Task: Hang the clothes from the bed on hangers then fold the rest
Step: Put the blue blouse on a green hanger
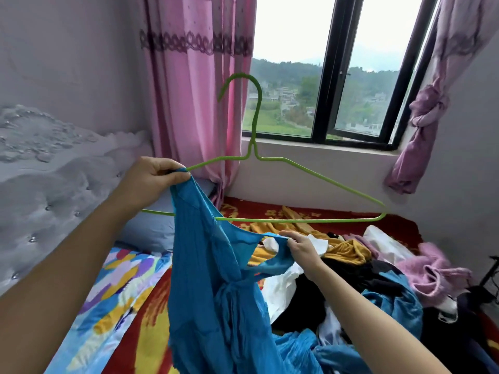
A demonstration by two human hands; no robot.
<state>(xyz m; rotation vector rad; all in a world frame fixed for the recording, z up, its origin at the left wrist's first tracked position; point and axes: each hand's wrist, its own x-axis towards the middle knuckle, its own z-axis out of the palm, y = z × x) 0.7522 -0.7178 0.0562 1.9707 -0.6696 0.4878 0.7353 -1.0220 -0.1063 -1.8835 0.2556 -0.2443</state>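
I hold a green wire hanger (310,174) upright above the bed, its hook pointing up in front of the pink curtain. My left hand (151,179) grips the hanger's left shoulder together with one strap of a blue crinkled garment (216,279). The garment hangs down from that strap over the hanger's bottom bar. My right hand (302,247) pinches the garment's other strap, lower down and below the bottom bar. A pile of clothes (364,279) lies on the bed to the right: yellow, white, black, blue and pink pieces.
The bed (162,306) has a red patterned cover and a colourful sheet on its left. A grey pillow (151,228) lies near the padded headboard (40,184). A window (337,90) and pink curtains (194,90) stand behind the bed.
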